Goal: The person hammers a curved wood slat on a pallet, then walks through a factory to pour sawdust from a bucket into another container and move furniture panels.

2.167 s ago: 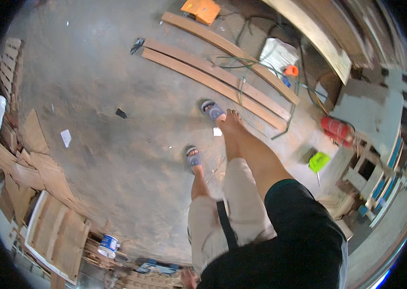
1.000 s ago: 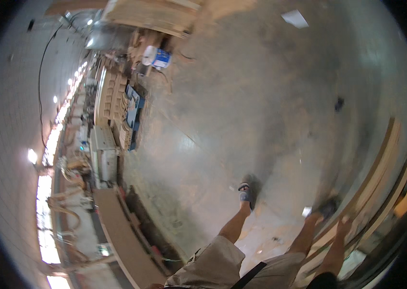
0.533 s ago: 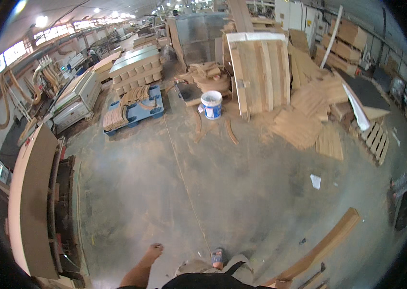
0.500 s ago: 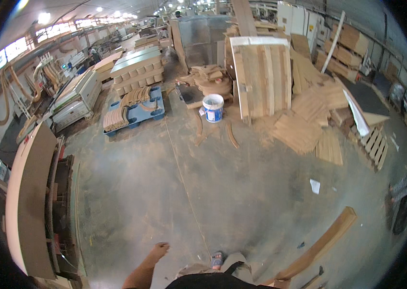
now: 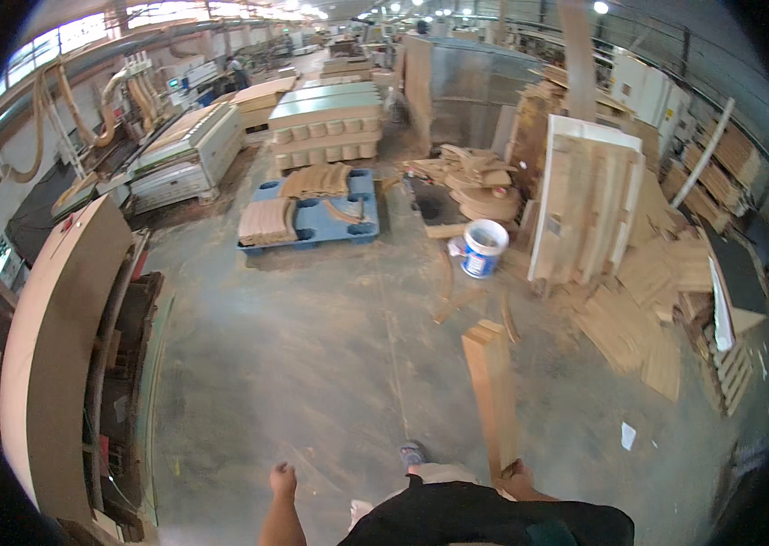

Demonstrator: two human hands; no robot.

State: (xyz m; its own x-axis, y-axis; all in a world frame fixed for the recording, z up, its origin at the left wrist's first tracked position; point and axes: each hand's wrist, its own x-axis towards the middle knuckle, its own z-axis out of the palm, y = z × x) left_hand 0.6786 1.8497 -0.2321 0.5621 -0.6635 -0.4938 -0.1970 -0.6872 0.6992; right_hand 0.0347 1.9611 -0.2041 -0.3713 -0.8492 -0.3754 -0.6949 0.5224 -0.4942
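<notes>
My right hand is closed around the near end of a long piece of wood, light brown planks that seem to lie together. They stretch away from my body over the floor, with the far end raised in front of the loose curved strips. The wrapped fingers show only in part. To the left of my body hangs my left hand, its fingers curled in, with nothing seen in them. My foot in a sandal shows between the hands.
Ahead stands a blue pallet with curved wooden parts. A white bucket sits right of it, near curved offcuts on the floor. Loose boards pile up at the right. A long panel stack lines the left.
The view has turned right-to-left across the scene's floor, so the planks now point ahead instead of out to the right. My right hand has come into fuller view; my left hand hangs slightly further left.
</notes>
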